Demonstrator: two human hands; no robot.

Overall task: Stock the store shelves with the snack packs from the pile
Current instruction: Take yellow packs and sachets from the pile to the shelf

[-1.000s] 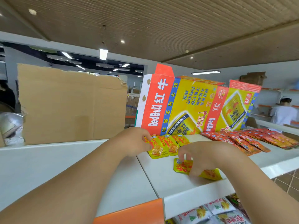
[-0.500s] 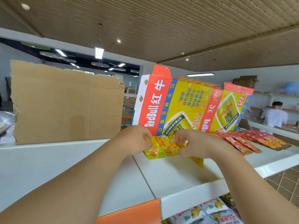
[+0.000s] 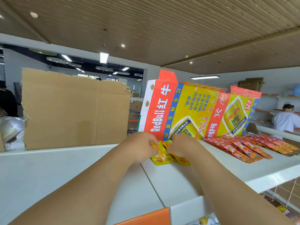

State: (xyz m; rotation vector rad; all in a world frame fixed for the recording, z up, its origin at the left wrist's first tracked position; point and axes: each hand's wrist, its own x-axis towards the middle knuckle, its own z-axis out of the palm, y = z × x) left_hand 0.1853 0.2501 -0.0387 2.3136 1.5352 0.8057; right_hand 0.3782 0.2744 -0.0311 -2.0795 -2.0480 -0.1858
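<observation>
Several small yellow snack packs lie bunched on the white top shelf, just in front of a flattened Red Bull carton. My left hand grips the left side of the bunch with curled fingers. My right hand grips the right side, and the two hands nearly touch over the packs. The upper halves of the packs are hidden by my fingers.
A row of red snack packs lies on the shelf to the right. A brown cardboard sheet stands at the left. More packs show on a lower shelf. A person in white stands at the far right.
My right hand lifted the yellow packs from the shelf front and brought them up against the bunch under my left hand. Both hands have closed in together on the packs.
</observation>
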